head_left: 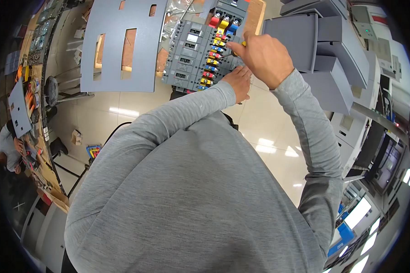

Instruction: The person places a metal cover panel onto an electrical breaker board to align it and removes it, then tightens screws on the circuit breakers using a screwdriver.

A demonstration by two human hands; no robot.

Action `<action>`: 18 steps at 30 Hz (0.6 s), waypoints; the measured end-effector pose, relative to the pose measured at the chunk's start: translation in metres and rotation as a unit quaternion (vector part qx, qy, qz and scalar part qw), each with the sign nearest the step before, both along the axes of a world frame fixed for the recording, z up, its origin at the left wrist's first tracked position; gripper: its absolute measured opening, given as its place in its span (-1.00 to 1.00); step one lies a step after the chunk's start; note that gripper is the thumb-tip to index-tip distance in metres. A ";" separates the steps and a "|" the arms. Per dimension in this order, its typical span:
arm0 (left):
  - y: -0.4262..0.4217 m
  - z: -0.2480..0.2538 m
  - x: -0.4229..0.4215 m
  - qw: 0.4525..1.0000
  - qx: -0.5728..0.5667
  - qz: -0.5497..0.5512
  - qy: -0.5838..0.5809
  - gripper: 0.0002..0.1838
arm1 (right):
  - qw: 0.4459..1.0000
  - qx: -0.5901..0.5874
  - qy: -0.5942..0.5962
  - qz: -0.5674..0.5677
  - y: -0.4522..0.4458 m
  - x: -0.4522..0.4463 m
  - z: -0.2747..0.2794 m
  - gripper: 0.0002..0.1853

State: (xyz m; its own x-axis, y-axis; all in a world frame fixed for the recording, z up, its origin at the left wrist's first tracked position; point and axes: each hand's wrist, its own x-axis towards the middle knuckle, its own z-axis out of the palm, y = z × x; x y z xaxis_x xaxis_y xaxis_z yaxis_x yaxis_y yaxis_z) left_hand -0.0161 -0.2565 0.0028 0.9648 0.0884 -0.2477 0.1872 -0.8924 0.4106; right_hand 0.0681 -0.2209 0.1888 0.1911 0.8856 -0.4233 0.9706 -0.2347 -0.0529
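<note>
Where hands (266,57) work, the breaker bank (201,51) slants forward-right

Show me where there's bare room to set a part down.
Bare: a strip of the slotted grey panel beside the circuit breakers, and tiled floor between the right sleeve and shirt front. Crowded: the red, yellow and blue terminals, with left hand and right hand close by.

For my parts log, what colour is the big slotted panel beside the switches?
The panel is plain bluish grey; head view.
</note>
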 end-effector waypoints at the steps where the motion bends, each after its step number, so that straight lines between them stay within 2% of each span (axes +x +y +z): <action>1: 0.000 0.002 0.000 1.000 0.008 -0.002 0.004 -0.20 | 0.996 0.071 0.026 0.045 -0.004 0.004 -0.004 -0.64; 3: 0.000 0.003 -0.001 1.000 0.023 -0.001 0.013 -0.19 | 0.965 0.209 0.080 0.138 -0.014 0.015 -0.014 -0.64; 6: -0.003 -0.004 -0.001 0.999 0.035 -0.010 -0.004 -0.16 | 0.957 0.204 0.007 0.207 -0.014 0.015 -0.013 -0.57; 9: -0.004 -0.003 0.000 0.999 0.033 0.001 0.008 -0.15 | 0.977 0.141 -0.005 0.159 -0.008 0.013 -0.005 -0.55; 12: -0.008 -0.007 -0.001 0.999 0.030 0.031 -0.024 -0.14 | 0.984 0.123 -0.033 0.128 -0.007 0.011 -0.005 -0.53; 15: -0.009 -0.009 0.002 0.998 0.061 0.008 -0.006 -0.15 | 0.988 0.108 -0.056 0.093 -0.007 0.010 -0.004 -0.49; 18: -0.010 -0.003 0.002 0.998 0.066 0.004 0.018 -0.16 | 0.983 0.165 -0.020 0.080 -0.010 0.019 -0.013 -0.50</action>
